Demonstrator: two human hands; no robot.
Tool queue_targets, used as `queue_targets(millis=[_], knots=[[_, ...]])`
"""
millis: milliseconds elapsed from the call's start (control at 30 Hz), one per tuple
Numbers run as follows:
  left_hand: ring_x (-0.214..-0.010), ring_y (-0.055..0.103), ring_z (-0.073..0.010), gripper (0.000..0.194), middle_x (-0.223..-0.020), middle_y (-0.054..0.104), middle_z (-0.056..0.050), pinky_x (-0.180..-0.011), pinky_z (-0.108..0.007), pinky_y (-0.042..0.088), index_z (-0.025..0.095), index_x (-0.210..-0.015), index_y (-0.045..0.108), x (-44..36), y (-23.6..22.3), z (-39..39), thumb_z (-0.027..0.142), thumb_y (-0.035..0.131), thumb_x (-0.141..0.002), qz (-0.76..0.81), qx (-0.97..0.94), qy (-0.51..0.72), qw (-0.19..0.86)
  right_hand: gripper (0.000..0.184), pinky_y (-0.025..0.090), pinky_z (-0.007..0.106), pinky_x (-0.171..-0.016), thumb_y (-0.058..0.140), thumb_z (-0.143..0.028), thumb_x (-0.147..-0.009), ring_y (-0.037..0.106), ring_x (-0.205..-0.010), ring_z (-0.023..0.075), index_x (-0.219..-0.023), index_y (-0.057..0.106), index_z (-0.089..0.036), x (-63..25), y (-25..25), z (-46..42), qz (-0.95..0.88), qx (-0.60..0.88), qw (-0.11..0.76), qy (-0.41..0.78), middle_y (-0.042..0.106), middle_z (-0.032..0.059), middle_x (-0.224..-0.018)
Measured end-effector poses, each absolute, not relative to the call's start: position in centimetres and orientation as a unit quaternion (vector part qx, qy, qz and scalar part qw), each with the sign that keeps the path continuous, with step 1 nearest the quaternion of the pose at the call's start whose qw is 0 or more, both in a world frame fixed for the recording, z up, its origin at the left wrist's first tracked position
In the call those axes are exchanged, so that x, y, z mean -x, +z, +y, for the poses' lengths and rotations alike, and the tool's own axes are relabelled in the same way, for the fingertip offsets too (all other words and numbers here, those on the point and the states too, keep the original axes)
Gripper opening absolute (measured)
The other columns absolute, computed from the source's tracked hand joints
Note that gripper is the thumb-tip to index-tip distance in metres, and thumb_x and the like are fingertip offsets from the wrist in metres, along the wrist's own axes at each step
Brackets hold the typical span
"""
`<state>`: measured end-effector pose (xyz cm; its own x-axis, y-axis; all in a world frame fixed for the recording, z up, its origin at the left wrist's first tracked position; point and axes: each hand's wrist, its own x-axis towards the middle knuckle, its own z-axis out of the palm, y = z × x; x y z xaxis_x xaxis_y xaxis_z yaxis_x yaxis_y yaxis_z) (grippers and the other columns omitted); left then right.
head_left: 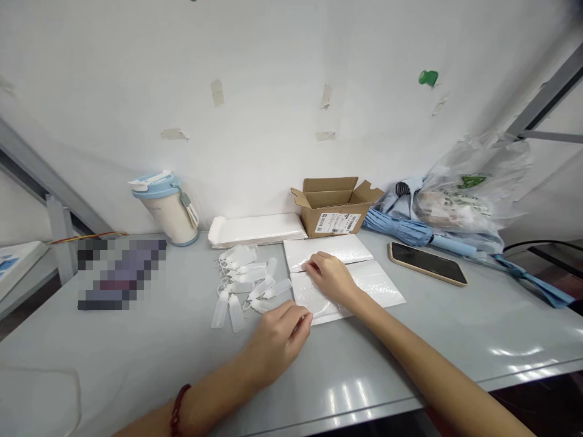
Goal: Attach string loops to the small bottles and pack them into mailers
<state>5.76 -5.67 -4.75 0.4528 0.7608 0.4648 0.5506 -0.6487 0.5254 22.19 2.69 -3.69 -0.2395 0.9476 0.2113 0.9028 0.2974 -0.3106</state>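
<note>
A white glossy padded envelope [378, 282] lies flat on the grey table, with a crease or opening running across it. At its near left corner, the fingertips of my left hand [279, 334] are pinched together on the edge. My right hand [331, 278] rests over the left part of the envelope, fingers curled, thumb and forefinger closed at the crease line. Whether a thin piece sits between those fingertips is hard to see. Left of the envelope is a loose heap of translucent white plastic tags [243, 280] with thin loops.
Behind lies a stack of white envelopes [259, 229] beside an open cardboard box [333, 212]. A tumbler [166, 209] stands at the back left. To the right are a phone [427, 264], a folded blue umbrella [401, 227] and a clear plastic bag [478, 182]. A blurred-out item [122, 274] lies left.
</note>
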Motion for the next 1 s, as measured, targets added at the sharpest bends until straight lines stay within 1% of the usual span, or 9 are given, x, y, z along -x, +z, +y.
queue_targets(millis=[133,233,333,400,533,667,733,833,1000], knots=[[-0.053,0.046,-0.0092,0.023,-0.061,0.051,0.002,-0.053,-0.021,0.038,0.018,-0.075,0.057,-5.3,-3.8,-5.7,0.018,0.042,-0.091,0.387,-0.815,0.408,0.137,0.018,0.036,0.025,-0.067,0.047,-0.023,-0.091,0.056,-0.083,0.0169,-0.079,0.060,-0.017,-22.3,-3.9,2.7,-0.789,0.580,0.202,0.014,0.062,0.0063,-0.086],[-0.052,0.046,-0.0094,0.022,-0.057,0.051,0.003,-0.053,-0.021,0.038,0.018,-0.072,0.058,-4.4,-2.8,-4.6,0.020,0.044,-0.089,0.422,-0.784,0.442,0.107,0.017,0.035,0.026,-0.065,0.046,-0.022,-0.091,0.057,-0.081,0.0167,-0.083,0.060,-0.017,-22.2,-3.8,2.7,-0.789,0.589,0.178,-0.001,0.063,0.0066,-0.088],[-0.055,0.051,-0.0108,0.019,-0.064,0.060,0.001,-0.056,-0.022,0.041,0.019,-0.074,0.061,-2.7,-1.5,-2.3,0.024,0.047,-0.087,0.490,-0.746,0.441,0.098,0.019,0.031,0.026,-0.059,0.044,-0.022,-0.092,0.059,-0.075,0.0162,-0.085,0.060,-0.017,-22.0,-3.6,2.6,-0.783,0.606,0.140,0.014,0.065,0.0061,-0.090],[-0.063,0.057,-0.0133,0.017,-0.073,0.066,-0.001,-0.059,-0.024,0.044,0.019,-0.077,0.063,-1.3,-0.6,-0.4,0.026,0.048,-0.084,0.530,-0.723,0.433,0.096,0.020,0.029,0.027,-0.058,0.042,-0.023,-0.093,0.060,-0.075,0.0167,-0.084,0.059,-0.018,-22.0,-3.5,2.5,-0.782,0.609,0.131,0.018,0.067,0.0059,-0.089],[-0.075,0.060,-0.0182,0.018,-0.081,0.069,-0.004,-0.068,-0.028,0.046,0.018,-0.081,0.065,1.1,0.4,4.1,0.026,0.048,-0.082,0.550,-0.738,0.388,0.054,0.023,0.027,0.027,-0.057,0.041,-0.027,-0.094,0.060,-0.073,0.0168,-0.081,0.058,-0.018,-21.9,-3.4,2.5,-0.779,0.610,0.143,0.028,0.068,0.0057,-0.085],[-0.093,0.058,-0.0266,0.017,-0.087,0.071,-0.007,-0.082,-0.037,0.044,0.019,-0.081,0.069,2.2,0.1,8.0,0.029,0.056,-0.077,0.545,-0.789,0.282,0.004,0.023,0.026,0.027,-0.057,0.042,-0.028,-0.092,0.061,-0.073,0.0165,-0.077,0.057,-0.018,-22.0,-3.4,2.5,-0.773,0.615,0.153,0.039,0.068,0.0055,-0.084],[-0.096,0.058,-0.0286,0.017,-0.087,0.072,-0.007,-0.081,-0.037,0.044,0.020,-0.080,0.071,2.5,-0.2,9.2,0.031,0.059,-0.076,0.572,-0.783,0.243,0.008,0.024,0.025,0.026,-0.056,0.042,-0.028,-0.092,0.060,-0.072,0.0160,-0.076,0.056,-0.018,-22.0,-3.3,2.5,-0.771,0.616,0.155,0.042,0.068,0.0052,-0.083],[-0.094,0.060,-0.0284,0.019,-0.089,0.073,-0.008,-0.078,-0.035,0.045,0.019,-0.081,0.074,2.6,-0.5,10.2,0.029,0.058,-0.076,0.621,-0.755,0.212,0.023,0.025,0.025,0.026,-0.056,0.042,-0.029,-0.093,0.059,-0.071,0.0149,-0.075,0.056,-0.018,-22.0,-3.2,2.4,-0.769,0.619,0.154,0.054,0.068,0.0044,-0.082],[-0.096,0.060,-0.0281,0.027,-0.092,0.072,-0.009,-0.074,-0.033,0.045,0.019,-0.083,0.074,2.1,-0.9,10.2,0.023,0.047,-0.082,0.635,-0.752,0.175,-0.024,0.025,0.026,0.025,-0.056,0.042,-0.029,-0.092,0.058,-0.071,0.0148,-0.074,0.056,-0.018,-22.0,-3.1,2.4,-0.771,0.614,0.157,0.064,0.068,0.0043,-0.082]])
